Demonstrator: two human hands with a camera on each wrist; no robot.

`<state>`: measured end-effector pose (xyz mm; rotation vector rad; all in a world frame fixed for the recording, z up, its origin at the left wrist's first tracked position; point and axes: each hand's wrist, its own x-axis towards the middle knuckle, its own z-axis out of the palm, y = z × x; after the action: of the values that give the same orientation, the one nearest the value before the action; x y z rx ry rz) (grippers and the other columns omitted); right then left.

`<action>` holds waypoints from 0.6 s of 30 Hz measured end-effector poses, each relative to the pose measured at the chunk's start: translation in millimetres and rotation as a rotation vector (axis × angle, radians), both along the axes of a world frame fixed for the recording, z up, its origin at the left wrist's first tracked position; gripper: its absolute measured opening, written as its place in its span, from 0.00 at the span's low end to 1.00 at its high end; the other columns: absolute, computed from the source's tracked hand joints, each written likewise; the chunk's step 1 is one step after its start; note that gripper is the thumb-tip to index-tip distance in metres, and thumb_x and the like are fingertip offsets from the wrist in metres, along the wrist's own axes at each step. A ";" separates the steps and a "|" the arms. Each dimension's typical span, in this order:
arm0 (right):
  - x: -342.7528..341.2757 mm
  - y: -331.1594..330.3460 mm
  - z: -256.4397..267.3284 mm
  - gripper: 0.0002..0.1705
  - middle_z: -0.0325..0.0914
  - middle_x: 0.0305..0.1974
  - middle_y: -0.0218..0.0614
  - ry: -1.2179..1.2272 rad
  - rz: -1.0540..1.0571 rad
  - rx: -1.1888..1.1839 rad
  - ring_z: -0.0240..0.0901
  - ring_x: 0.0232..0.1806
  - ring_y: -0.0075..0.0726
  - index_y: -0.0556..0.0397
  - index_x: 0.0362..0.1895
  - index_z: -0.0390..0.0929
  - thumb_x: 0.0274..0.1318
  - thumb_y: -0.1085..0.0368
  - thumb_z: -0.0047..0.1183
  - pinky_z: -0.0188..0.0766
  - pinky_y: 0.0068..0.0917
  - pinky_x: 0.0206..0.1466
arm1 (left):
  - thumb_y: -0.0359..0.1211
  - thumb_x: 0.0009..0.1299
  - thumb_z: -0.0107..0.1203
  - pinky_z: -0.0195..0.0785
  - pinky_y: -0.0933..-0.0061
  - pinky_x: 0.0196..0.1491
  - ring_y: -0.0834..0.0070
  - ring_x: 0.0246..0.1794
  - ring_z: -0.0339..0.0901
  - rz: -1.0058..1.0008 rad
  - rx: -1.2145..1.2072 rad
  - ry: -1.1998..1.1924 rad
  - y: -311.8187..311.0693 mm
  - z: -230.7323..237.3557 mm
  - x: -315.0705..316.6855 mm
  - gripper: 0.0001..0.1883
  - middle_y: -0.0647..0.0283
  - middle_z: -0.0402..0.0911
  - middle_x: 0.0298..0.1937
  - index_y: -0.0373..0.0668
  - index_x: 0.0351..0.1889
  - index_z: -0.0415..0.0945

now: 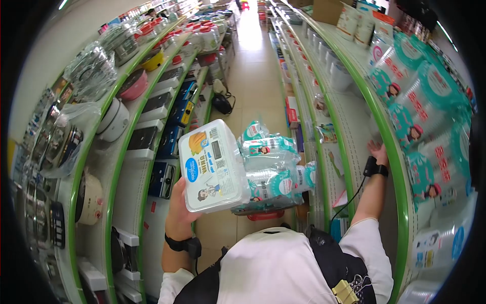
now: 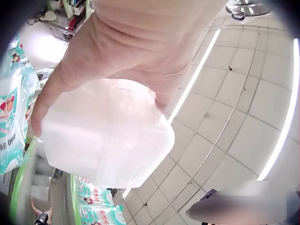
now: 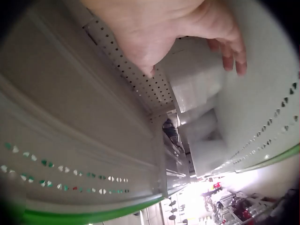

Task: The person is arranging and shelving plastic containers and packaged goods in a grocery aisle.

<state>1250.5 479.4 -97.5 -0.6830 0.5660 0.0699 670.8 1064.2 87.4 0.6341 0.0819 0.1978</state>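
In the head view, my left hand (image 1: 181, 200) grips a wrapped stack of translucent plastic food containers (image 1: 210, 167) by its near side, its printed label facing up. From the left wrist view, the thumb and fingers of the left hand (image 2: 131, 42) spread round the milky stack (image 2: 103, 136). My right hand (image 1: 377, 152) reaches into a shelf bay on the right. Seen from the right wrist, the right hand (image 3: 159, 33) has its fingers loosely extended above the shelf surface, holding nothing. White translucent containers (image 3: 194, 79) stand just beyond it.
Teal-labelled packs of plastic cups (image 1: 271, 180) are piled in front of me, above a red handle (image 1: 263, 216). More cup packs (image 1: 435, 126) line the upper right shelf. Cookware (image 1: 114, 119) fills the green-edged left shelves. A black bag (image 1: 221, 103) sits in the aisle.
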 end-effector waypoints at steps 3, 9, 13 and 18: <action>28.0 -7.5 10.8 0.41 0.71 0.64 0.50 -0.086 0.056 0.041 0.73 0.59 0.65 0.56 0.71 0.59 0.67 0.43 0.57 0.72 0.71 0.63 | 0.51 0.76 0.54 0.65 0.45 0.71 0.52 0.70 0.72 0.096 -0.019 0.017 4.3 -7.4 -8.3 0.37 0.48 0.71 0.73 0.38 0.76 0.61; 47.2 -16.0 19.9 0.37 0.72 0.64 0.50 -0.267 0.119 0.129 0.74 0.60 0.63 0.57 0.70 0.62 0.68 0.45 0.55 0.72 0.71 0.63 | 0.54 0.75 0.54 0.65 0.33 0.67 0.47 0.71 0.70 0.104 -0.068 0.059 4.2 -10.4 -14.6 0.40 0.49 0.69 0.75 0.41 0.78 0.58; 31.2 -50.0 7.1 0.35 0.73 0.64 0.50 -0.392 0.106 0.172 0.74 0.60 0.63 0.57 0.69 0.64 0.70 0.47 0.54 0.72 0.71 0.63 | 0.56 0.75 0.53 0.66 0.19 0.59 0.41 0.70 0.70 0.036 -0.052 0.057 1.0 -6.7 -8.5 0.42 0.49 0.67 0.75 0.44 0.79 0.55; 17.5 -72.5 0.2 0.32 0.74 0.64 0.50 -0.549 0.090 0.225 0.74 0.60 0.61 0.58 0.67 0.67 0.71 0.48 0.52 0.72 0.71 0.63 | 0.62 0.75 0.45 0.69 0.17 0.55 0.37 0.71 0.68 0.045 0.076 0.085 6.3 -10.1 -7.6 0.45 0.48 0.62 0.78 0.46 0.82 0.47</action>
<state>1268.0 406.8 -97.4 -0.4783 -0.0016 0.0267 663.2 1070.5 77.3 0.7172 0.1711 0.2179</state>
